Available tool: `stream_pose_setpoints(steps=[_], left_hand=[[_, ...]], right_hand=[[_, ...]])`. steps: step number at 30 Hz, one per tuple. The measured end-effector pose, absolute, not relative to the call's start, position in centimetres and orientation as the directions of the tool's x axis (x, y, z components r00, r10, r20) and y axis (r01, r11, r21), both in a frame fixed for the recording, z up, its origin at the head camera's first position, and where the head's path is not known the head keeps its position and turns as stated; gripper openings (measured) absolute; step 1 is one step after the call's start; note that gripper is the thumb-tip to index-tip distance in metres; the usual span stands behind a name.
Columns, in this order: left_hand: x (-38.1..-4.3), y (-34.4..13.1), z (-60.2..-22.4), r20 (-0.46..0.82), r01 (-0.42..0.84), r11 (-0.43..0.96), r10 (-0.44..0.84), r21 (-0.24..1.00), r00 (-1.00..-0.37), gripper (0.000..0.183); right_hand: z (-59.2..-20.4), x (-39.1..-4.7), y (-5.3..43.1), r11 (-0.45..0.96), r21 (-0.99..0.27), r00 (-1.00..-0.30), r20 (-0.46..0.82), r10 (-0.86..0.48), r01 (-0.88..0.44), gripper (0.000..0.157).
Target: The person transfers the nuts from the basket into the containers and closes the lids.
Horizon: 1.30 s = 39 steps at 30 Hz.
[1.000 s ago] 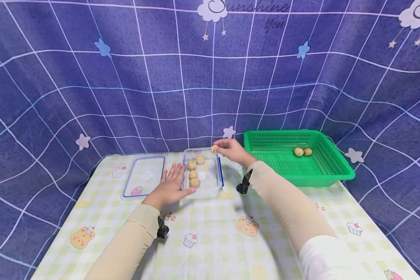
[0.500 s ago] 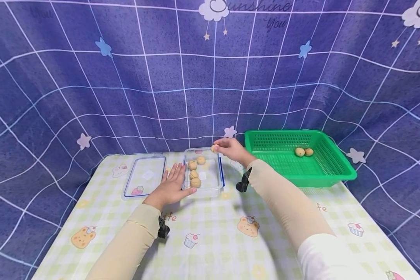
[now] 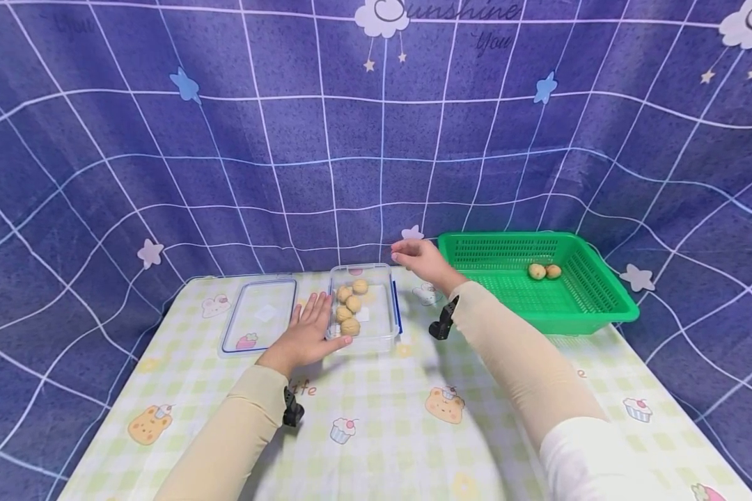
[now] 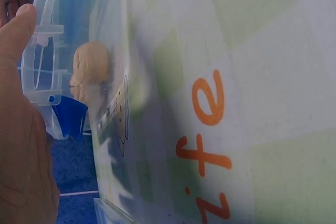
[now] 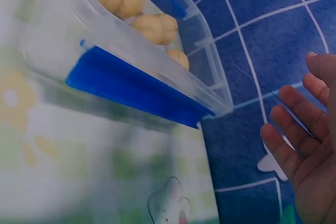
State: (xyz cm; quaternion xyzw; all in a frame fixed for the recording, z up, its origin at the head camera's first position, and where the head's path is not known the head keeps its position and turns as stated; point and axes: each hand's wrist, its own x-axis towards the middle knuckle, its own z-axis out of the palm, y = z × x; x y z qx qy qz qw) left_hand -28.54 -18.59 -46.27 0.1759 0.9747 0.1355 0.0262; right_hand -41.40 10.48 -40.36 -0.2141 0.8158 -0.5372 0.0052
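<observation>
The left sleeve (image 3: 225,435) and right sleeve (image 3: 523,358) are plain beige cloth, fairly close-fitting and lightly creased, each ending near the wrist and leaving the left hand (image 3: 303,336) and right hand (image 3: 429,264) bare. Farther up on the right, white cloth (image 3: 585,452) meets the beige along a curved edge. The left camera (image 3: 292,410) and right camera (image 3: 441,325), one per wrist, are small, black and blocky.

Head view: you have bright, fairly even light. The desk (image 3: 382,445) washes out nearly to white toward its near edge, and soft-edged shadows lie along the inner side of your sleeves (image 3: 514,369). Wide-angle distortion bows the lines of the curtain (image 3: 257,181), most at both sides. Your wrist views read dimmer and bluish, detail soft; blurred grey shadow beside the box (image 3: 379,327) in both.
</observation>
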Motion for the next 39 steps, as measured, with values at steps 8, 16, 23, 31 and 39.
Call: stream_pose_setpoints(steps=[8, 16, 23, 31, 39], left_hand=[[-28.7, -18.7, -46.7, 0.01, 0.352, 0.892, 0.365, 0.285, -0.931, 0.108], [-28.7, -18.8, -46.6, 0.018, 0.356, 0.886, 0.367, 0.297, -0.93, 0.104], [-28.6, -18.6, -46.5, 0.002, 0.341, 0.896, 0.356, 0.285, -0.935, 0.102], [-28.5, -18.4, -46.2, -0.003, 0.335, 0.897, 0.35, 0.287, -0.937, 0.099], [-28.6, -18.7, -46.6, 0.009, 0.332, 0.905, 0.342, 0.264, -0.94, 0.1]], right_hand=[[-38.7, -41.4, 14.1, 0.322, -0.866, -0.904, 0.278, -0.323, -0.382, 0.034], [-37.7, -42.1, 19.0, 0.326, -0.881, -0.929, 0.267, -0.256, -0.343, 0.037], [-37.1, -42.4, 23.7, 0.362, -0.874, -0.941, 0.262, -0.213, -0.325, 0.041], [-35.4, -41.2, 27.8, 0.356, -0.901, -0.968, 0.215, -0.13, -0.247, 0.046], [-39.0, -42.8, 32.0, 0.356, -0.912, -0.977, 0.213, -0.006, -0.201, 0.053]])
